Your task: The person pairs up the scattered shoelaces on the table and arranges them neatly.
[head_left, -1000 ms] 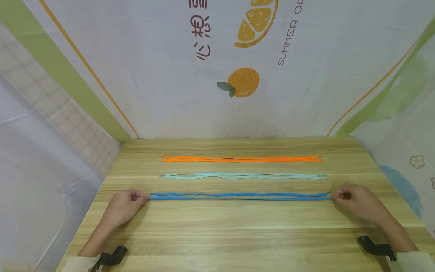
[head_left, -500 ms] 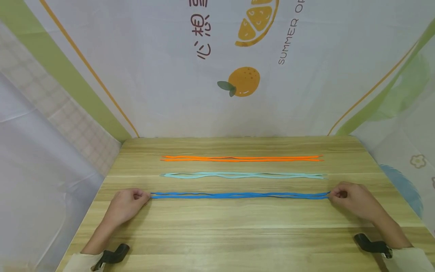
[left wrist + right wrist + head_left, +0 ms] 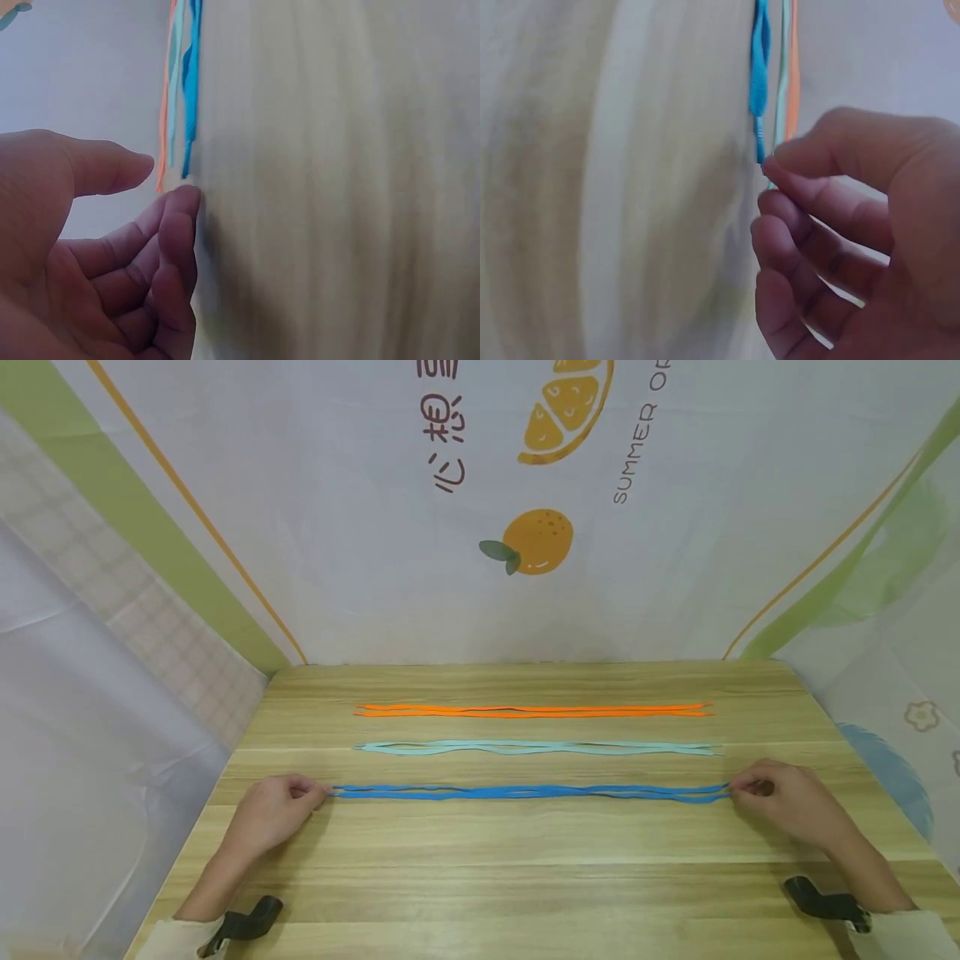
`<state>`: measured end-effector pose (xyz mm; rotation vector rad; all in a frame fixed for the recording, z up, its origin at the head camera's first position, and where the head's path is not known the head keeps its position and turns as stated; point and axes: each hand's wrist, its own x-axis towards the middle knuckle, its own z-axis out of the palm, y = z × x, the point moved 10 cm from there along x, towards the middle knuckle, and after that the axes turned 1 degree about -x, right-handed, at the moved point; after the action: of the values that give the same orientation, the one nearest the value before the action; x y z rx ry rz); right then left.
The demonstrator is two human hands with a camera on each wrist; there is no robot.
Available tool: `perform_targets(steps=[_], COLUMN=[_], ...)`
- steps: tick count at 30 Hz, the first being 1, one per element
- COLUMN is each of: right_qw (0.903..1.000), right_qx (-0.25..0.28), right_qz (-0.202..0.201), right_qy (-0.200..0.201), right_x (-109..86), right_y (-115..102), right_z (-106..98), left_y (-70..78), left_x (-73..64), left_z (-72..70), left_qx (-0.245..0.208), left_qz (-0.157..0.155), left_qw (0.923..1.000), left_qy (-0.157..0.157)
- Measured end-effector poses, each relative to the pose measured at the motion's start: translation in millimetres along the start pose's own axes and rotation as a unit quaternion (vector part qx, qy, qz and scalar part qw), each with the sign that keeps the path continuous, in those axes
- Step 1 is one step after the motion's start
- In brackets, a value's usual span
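Two flat blue shoelaces point(image 3: 525, 792) lie side by side across the wooden table, touching along their middle. At their left end is my left hand point(image 3: 277, 810). In the left wrist view its thumb point(image 3: 127, 166) and index finger stand apart, with a blue lace tip point(image 3: 186, 169) just beyond the fingertips. At the other end, my right hand point(image 3: 787, 802) has thumb and index finger together, apparently pinching a blue lace tip. A second blue tip point(image 3: 760, 139) lies beside that thumb. The pinched tip is mostly hidden by the fingers.
Behind the blue pair lie pale mint shoelaces point(image 3: 540, 747), then orange shoelaces point(image 3: 540, 711), stretched roughly parallel. The wooden table point(image 3: 525, 893) meets a printed cloth point(image 3: 390, 593) at the back. Cloth also hangs at both sides.
The nearer blue lace, straight between both hands a second ago, now lies slack against the other one, its right end bowed. The right hand shifted slightly inward, and the left hand stays nearly in place.
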<state>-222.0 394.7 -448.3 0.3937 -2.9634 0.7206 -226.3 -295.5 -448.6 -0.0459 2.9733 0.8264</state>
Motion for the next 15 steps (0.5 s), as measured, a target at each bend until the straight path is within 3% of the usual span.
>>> perform_targets(steps=[4, 7, 11, 15], right_qw=[0.9993, 0.9986, 0.998, 0.9944], right_qx=[-0.016, -0.011, 0.02, 0.04], right_qz=[0.019, 0.011, -0.024, -0.086], right_qy=[0.029, 0.051, 0.056, 0.046], right_x=[2.4, 6.8, 20.2, 41.0], right_y=[1.4, -8.6, -38.5, -83.6], right_z=[-12.3, -21.1, -23.8, -14.1], left_y=[4.4, 19.8, 59.5, 116.7], left_x=[2.9, 6.5, 11.6, 14.7], left_z=[-8.4, -16.2, -20.6, -11.1], left_qx=[0.003, -0.001, -0.013, -0.006], left_qz=[0.008, 0.035, 0.096, 0.189], left_qw=[0.9999, 0.9987, 0.9933, 0.9791], left_qy=[0.014, 0.037, 0.063, 0.075])
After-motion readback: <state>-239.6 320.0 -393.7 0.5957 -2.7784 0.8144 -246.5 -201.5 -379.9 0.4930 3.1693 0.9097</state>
